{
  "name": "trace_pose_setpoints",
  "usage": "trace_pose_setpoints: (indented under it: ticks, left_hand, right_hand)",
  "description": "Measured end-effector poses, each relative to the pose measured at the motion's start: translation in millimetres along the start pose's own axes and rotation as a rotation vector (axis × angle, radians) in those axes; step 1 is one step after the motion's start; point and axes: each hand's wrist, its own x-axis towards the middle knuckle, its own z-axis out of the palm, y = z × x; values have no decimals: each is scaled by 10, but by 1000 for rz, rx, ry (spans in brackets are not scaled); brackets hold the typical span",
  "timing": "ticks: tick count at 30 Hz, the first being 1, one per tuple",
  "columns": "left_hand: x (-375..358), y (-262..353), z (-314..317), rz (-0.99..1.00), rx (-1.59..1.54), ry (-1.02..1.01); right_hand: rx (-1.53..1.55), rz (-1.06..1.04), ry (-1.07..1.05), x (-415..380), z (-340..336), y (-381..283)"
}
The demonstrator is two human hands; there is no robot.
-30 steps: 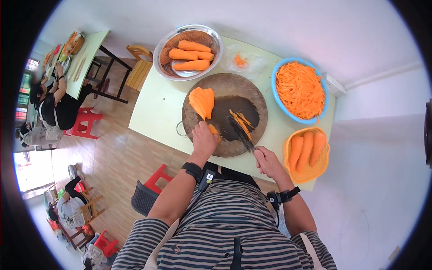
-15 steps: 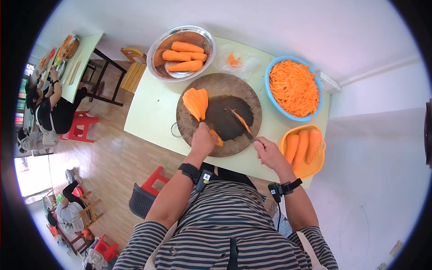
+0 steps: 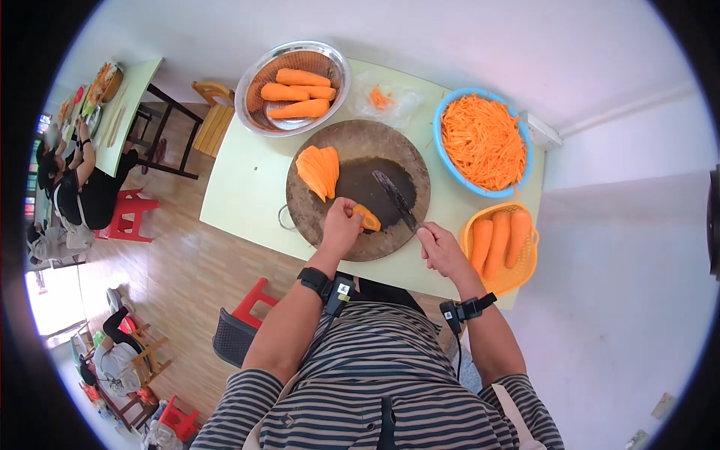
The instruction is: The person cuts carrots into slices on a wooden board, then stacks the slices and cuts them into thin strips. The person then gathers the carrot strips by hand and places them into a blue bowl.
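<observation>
My left hand (image 3: 342, 225) has its fingers closed on a short carrot piece (image 3: 367, 218) at the near side of the round wooden board (image 3: 352, 135). In my right hand (image 3: 442, 249) is the handle of a knife (image 3: 396, 199), its dark blade pointing up and left over the wet middle of the board. Fanned carrot slices (image 3: 319, 172) lie on the board's left part, beyond my left hand.
A metal bowl (image 3: 339, 56) holds several carrots. Beside it lies a plastic bag (image 3: 401, 105) with carrot scraps. Shredded carrot fills a blue basin (image 3: 438, 139); a yellow basket (image 3: 531, 262) holds three carrots. People sit at the far left, near a red stool (image 3: 129, 214).
The carrot strip on the blade is gone, and the blade shows bare. My left hand has turned to the carrot piece and moved away from the fanned slices.
</observation>
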Motion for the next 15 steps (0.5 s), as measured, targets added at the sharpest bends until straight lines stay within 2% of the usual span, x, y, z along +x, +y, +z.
trace_pose_setpoints:
  ticks: [1,3,4,6,12,15]
  left_hand:
    - [-15,1,24,-2,-7,1]
    - [-62,-20,59,339,421,174]
    - [-81,-65,50,337,417,175]
    - [-121,-163,-10,574,612,244]
    - [-215,-188,-34,751,765,124]
    - [-153,-234,24,807,708,170]
  right_hand:
    - [11,-1,1,-14,23,16]
    - [17,0,3,-51,71,64]
    - [14,-6,2,-72,101,95]
    - [13,-13,0,-111,143,117]
    - [7,-46,24,-160,218,176]
    - [-51,-63,44,-150,217,216]
